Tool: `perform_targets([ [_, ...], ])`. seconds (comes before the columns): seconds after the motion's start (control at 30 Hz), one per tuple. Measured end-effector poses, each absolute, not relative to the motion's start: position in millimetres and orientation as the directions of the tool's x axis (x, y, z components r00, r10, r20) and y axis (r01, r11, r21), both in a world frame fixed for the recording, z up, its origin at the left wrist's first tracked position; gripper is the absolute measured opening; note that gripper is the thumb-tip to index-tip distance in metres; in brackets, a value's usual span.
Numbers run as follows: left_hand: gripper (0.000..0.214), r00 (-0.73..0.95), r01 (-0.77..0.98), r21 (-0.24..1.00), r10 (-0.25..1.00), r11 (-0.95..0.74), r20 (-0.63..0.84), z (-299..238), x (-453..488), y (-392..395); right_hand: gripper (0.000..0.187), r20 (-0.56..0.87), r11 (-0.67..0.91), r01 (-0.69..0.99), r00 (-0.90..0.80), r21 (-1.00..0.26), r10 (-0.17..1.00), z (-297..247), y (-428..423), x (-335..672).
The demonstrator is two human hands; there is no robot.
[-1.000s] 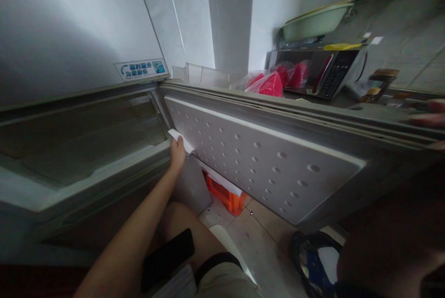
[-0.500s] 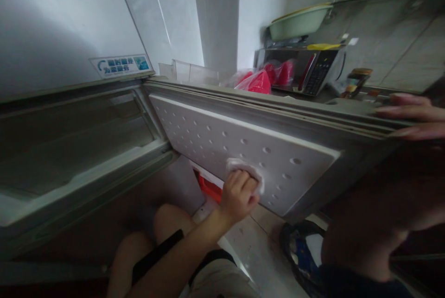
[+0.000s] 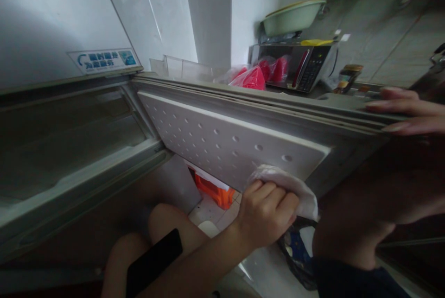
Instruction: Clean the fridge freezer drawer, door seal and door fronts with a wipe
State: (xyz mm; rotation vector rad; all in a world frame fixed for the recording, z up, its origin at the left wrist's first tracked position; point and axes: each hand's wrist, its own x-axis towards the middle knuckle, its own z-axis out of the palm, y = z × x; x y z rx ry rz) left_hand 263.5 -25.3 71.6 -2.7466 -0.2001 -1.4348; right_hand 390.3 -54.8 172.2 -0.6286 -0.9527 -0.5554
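Observation:
My left hand [image 3: 266,212] is closed on a white cloth [image 3: 295,187]. It presses the cloth against the lower right part of the dimpled white inner panel [image 3: 208,136] of an open fridge door [image 3: 333,159]. My right hand [image 3: 413,108] grips the door's outer end, with its fingers lying over the top edge. Part of that hand is in dark shadow. To the left, the fridge compartment [image 3: 62,149] stands open.
A black phone [image 3: 155,263] rests on my thigh. Under the door are an orange crate [image 3: 217,191] and a dark bag [image 3: 299,256] on the floor. Behind it stand red items in plastic [image 3: 252,78], a microwave [image 3: 309,68], a green basin [image 3: 294,20] and a jar [image 3: 349,78].
My left hand has moved the cloth to the right along the door panel, and more of the cloth now shows. My right hand stays on the door. The view has shifted slightly.

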Motion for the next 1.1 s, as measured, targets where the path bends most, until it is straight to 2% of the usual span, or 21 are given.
perform_targets([
  [0.13, 0.017, 0.620, 0.146, 0.042, 0.125, -0.988, 0.774, 41.3, 261.7, -32.5, 0.044, 0.891, 0.666, 0.692, 0.445, -0.278, -0.090, 172.4, -57.9, 390.6],
  [0.33, 0.009, 0.692, 0.183, 0.072, 0.181, -0.980, 0.699, 28.1, 266.5, -41.5, 0.035, 0.899, 0.693, 0.689, 0.416, -0.214, -0.136, 172.9, -55.0, 394.2],
  [0.43, 0.008, 0.693, 0.180, 0.085, 0.188, -0.980, 0.696, 51.0, 268.9, -42.7, 0.035, 0.912, 0.667, 0.716, 0.387, -0.206, -0.133, 174.1, -55.3, 395.1],
  [0.63, 0.013, 0.652, 0.177, 0.066, 0.167, -0.982, 0.739, 130.7, 272.4, -41.4, 0.038, 0.935, 0.675, 0.700, 0.353, -0.234, -0.042, 177.2, -62.4, 395.7],
  [0.73, 0.018, 0.626, 0.197, 0.047, 0.162, -0.979, 0.763, 169.4, 271.8, -41.8, 0.043, 0.936, 0.671, 0.705, 0.349, -0.229, -0.047, 178.5, -63.1, 394.4],
  [0.83, 0.021, 0.658, 0.212, 0.070, 0.195, -0.975, 0.727, 184.8, 270.4, -43.9, 0.046, 0.939, 0.685, 0.694, 0.341, -0.220, -0.044, 179.1, -63.0, 392.6],
  [1.1, 0.012, 0.685, 0.224, 0.108, 0.235, -0.969, 0.690, 118.0, 271.7, -50.9, 0.048, 0.948, 0.643, 0.732, 0.318, -0.224, -0.032, 177.4, -65.1, 394.8],
])
